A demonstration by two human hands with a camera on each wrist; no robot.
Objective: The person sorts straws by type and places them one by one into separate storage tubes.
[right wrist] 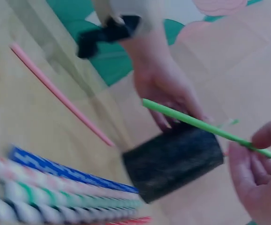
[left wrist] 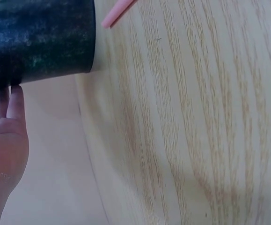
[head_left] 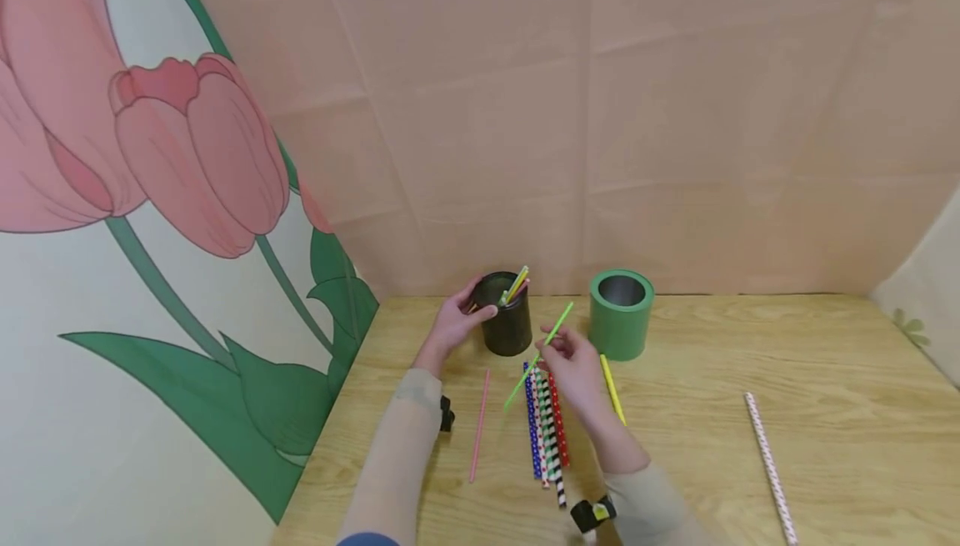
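My left hand point(head_left: 453, 323) holds the black cup point(head_left: 508, 333) from its left side, near the rim, with the thumb across the front. Several thin straws point(head_left: 517, 284), yellow, pink and green, stick out of the cup. My right hand point(head_left: 572, 367) pinches a bright green straw point(head_left: 558, 323) between thumb and fingers, tilted, just right of the cup. In the right wrist view the green straw point(right wrist: 186, 118) passes in front of the black cup point(right wrist: 175, 161). Beneath the right hand lie several patterned paper straws point(head_left: 546, 438), blue, striped and red, side by side.
A green cup point(head_left: 621, 325) stands to the right, by the back edge. A pink straw point(head_left: 480, 425) lies left of the patterned straws, a yellow straw point(head_left: 612, 389) lies beside the right forearm, and a pale patterned straw point(head_left: 768, 463) lies farther right on the wooden table point(head_left: 697, 379).
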